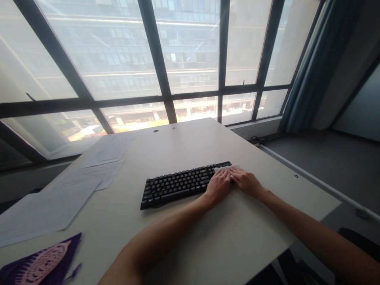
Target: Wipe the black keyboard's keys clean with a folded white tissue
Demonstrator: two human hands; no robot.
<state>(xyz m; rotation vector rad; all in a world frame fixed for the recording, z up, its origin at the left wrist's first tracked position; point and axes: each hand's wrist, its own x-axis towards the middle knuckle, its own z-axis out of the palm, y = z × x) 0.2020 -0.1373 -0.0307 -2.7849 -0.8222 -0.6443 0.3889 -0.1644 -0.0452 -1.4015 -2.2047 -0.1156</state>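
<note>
A black keyboard (178, 185) lies at a slant on the white table (175, 146). Over its right end, a white tissue or cloth (236, 166) is pressed down by both hands. My left hand (219, 183) rests on the number keys with its fingers closed on the cloth's near side. Against it, fingertips almost touching, my right hand (245, 181) holds the cloth at the keyboard's right edge. The hands cover the lower right corner of the keyboard and part of the cloth.
Printed paper sheets (56, 206) spread along the table's left side. A purple pouch (63, 263) with a pink pattern lies at the near left. Behind the table stand large windows (190, 47), with a blue curtain (314, 75) to the right.
</note>
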